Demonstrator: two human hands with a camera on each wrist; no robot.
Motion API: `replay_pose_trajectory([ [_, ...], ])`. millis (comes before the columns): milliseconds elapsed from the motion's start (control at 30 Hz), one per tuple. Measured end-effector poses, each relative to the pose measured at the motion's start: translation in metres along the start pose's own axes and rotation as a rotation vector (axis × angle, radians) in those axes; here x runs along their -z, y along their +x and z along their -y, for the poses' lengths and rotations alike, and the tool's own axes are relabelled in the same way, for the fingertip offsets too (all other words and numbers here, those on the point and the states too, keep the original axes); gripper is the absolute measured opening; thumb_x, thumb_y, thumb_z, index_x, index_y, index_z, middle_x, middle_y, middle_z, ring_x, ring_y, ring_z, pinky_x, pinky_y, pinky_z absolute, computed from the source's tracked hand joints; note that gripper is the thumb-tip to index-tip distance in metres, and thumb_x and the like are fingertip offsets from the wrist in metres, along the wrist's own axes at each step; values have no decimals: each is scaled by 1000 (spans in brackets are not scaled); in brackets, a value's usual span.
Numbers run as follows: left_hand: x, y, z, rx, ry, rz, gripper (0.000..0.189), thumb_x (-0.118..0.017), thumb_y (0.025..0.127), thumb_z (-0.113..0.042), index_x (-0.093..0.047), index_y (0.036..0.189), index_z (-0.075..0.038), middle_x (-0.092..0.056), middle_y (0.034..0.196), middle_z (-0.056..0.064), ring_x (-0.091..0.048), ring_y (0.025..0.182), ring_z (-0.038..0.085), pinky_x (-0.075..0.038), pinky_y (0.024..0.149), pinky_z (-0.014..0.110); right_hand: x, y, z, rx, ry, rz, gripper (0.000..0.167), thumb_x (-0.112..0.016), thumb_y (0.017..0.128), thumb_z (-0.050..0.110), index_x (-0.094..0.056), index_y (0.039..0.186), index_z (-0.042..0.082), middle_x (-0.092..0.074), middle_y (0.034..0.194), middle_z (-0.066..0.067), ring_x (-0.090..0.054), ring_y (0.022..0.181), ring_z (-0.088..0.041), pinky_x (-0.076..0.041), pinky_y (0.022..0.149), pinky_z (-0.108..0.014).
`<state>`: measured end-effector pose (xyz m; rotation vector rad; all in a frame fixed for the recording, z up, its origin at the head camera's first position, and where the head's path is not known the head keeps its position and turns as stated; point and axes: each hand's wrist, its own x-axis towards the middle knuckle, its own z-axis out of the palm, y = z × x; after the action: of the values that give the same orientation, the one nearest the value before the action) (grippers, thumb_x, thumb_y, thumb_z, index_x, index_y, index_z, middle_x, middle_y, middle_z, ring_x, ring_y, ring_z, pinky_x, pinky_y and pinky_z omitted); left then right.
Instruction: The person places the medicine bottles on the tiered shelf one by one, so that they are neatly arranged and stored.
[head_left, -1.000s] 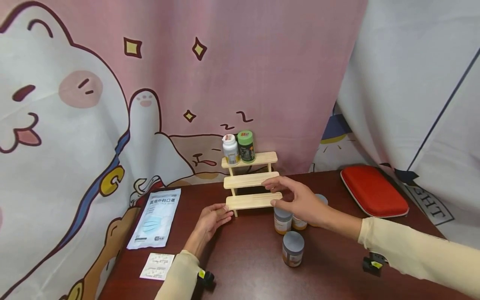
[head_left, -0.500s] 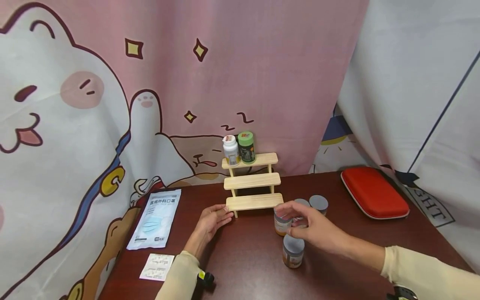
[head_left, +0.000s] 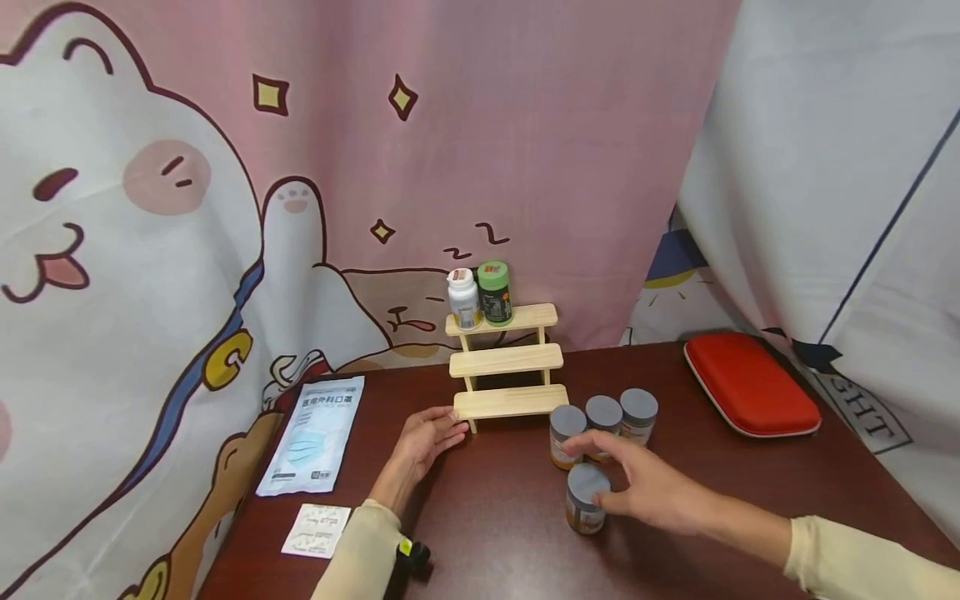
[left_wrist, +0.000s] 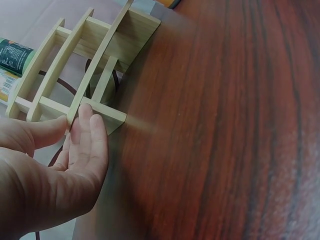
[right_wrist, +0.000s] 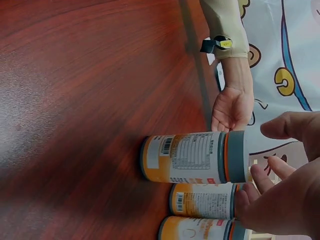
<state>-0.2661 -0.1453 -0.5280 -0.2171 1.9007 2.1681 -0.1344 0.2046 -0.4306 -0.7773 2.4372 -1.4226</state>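
My left hand [head_left: 429,440] pinches the left end of the lowest step of a small three-tier wooden display rack [head_left: 510,402]; in the left wrist view its thumb [left_wrist: 50,131] lies over the board and the fingers under it. A jar [head_left: 585,510] with a grey lid and an orange-and-white label stands upright in front of the rack, to its right. Over that jar's lid hovers my right hand [head_left: 660,492], thumb and fingers spread apart around it with a gap in the right wrist view. On the top step stand a white bottle [head_left: 465,304] and a green-lidded dark bottle [head_left: 496,293].
Three similar grey-lidded jars, the nearest jar [head_left: 567,423] among them, stand in a row beside the rack. A red zip case [head_left: 752,385] lies at the back right. To the left are a face-mask packet [head_left: 313,435] and a small white sachet [head_left: 317,531].
My right hand has moved from the rack's right end down and toward me, over the front jar. The left hand has stayed on the lowest step.
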Motion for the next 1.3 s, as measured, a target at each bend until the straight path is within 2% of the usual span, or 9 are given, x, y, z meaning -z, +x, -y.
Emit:
replay_pose_trajectory([
  [167,-9,4,1,2,14,27,37,-62,105,-6,-57,138,9,-74,113,12,-79,100,20,-67,92,35,5,-9,-11,-3,100,73,63,-73,92,1,-52,149,20,-54,154,-12,-51,137,1,-48,106,-13],
  [267,-11,4,1,9,19,30,36,-62,105,-6,-57,138,8,-74,113,12,-78,100,21,-67,93,35,7,-13,-16,-40,179,119,66,-69,92,-3,-51,150,23,-47,159,-17,-47,136,8,-46,104,-11],
  [500,-7,1,0,17,17,20,36,-62,105,-6,-57,138,9,-75,113,12,-78,98,20,-67,94,36,9,-13,-26,-122,294,171,58,-71,97,5,-52,149,19,-41,160,-23,-52,134,1,-53,102,-17],
  [733,2,0,-3,16,23,-18,34,-61,105,-5,-59,136,8,-75,115,15,-79,99,21,-67,92,36,5,-3,-37,-99,291,164,56,-75,95,8,-54,147,16,-52,152,-18,-56,132,-7,-48,106,-11],
  [900,2,1,-4,21,13,-3,34,-61,105,-5,-58,137,8,-74,114,14,-78,97,19,-67,93,35,3,1,-46,-78,290,171,57,-78,93,10,-55,145,12,-57,146,-19,-58,129,-4,-49,106,-13],
  [1033,2,1,-3,22,16,-1,34,-60,106,-5,-57,137,9,-73,114,14,-78,95,17,-67,92,34,2,3,-51,-92,303,179,57,-80,92,11,-56,144,12,-57,145,-18,-58,128,-4,-49,105,-14],
  [1300,1,1,-1,19,16,-8,34,-60,105,-5,-57,137,8,-73,116,16,-78,97,18,-67,93,36,8,7,-55,-83,308,230,58,-82,90,8,-56,142,8,-57,146,-17,-61,130,-19,-54,103,-22],
])
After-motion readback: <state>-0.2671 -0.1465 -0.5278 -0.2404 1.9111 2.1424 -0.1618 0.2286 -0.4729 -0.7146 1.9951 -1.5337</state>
